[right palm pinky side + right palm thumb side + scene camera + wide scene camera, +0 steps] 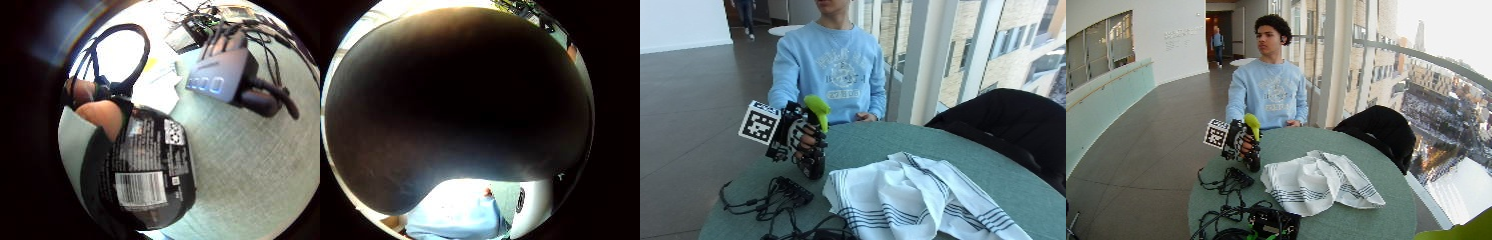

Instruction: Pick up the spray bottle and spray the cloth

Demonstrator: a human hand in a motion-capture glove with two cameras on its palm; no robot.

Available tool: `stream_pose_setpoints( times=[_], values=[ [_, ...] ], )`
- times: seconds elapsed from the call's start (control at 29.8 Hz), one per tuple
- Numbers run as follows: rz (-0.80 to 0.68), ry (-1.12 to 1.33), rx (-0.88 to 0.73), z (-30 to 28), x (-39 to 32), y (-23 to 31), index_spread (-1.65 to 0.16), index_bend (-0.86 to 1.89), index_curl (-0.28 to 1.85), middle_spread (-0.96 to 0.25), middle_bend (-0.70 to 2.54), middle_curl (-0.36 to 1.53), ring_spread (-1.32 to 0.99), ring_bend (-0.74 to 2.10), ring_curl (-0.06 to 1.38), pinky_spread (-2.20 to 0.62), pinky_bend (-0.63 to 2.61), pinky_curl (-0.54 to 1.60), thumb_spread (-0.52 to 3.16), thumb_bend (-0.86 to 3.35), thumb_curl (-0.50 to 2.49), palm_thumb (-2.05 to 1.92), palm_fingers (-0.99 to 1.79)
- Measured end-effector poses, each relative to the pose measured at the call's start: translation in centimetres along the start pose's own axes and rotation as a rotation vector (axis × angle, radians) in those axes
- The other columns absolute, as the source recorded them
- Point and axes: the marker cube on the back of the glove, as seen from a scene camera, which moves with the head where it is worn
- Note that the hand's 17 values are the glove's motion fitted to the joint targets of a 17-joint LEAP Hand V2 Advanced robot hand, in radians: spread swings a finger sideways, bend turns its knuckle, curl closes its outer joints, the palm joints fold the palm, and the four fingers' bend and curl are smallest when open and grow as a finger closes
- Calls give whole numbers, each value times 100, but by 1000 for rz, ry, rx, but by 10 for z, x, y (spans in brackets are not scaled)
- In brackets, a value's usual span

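Right hand [800,137] at left centre of outside view, fingers [818,135] curled around bottle [814,160], clamped on its neck below green trigger head [816,111]. Bottle dark, upright, lifted just above counter [959,150] near its left edge; contact with the surface impossible to tell. Cloth [906,200] white with dark stripes, crumpled on counter at lower centre, just right of bottle, not touching it. Cables [766,200] and power strip [794,189] on counter at lower left, below bottle. Bare hand [866,118] resting at far counter edge, upper centre, well apart from bottle. Dark jacket [999,120] over chair at right.

Wide outside view: same layout, hand [1240,142] around bottle [1253,157] at left of counter [1379,210], cloth [1322,182] in the middle, black device [1272,222] with cables at lower centre.

Little finger side palm view: bottle [145,175] close to palm, black label with barcode facing camera, 1 bare fingertip [102,116] against it; dark device [220,75] with blue lights and cables on counter [250,165] beyond.

Thumb side palm view: dark bottle body [455,100] filling nearly all of view; blue sweatshirt [455,215] visible past it.
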Motion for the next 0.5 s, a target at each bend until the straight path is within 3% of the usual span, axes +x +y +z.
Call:
stream_pose_setpoints(
  times=[0.5],
  values=[
    [84, 184, -342, 28, -58, -38, -23, 19, 44, -9, 37, 45, -9, 41, 39, 13, 18, 29, 93, -3, 46, 87, 120]
  ],
)
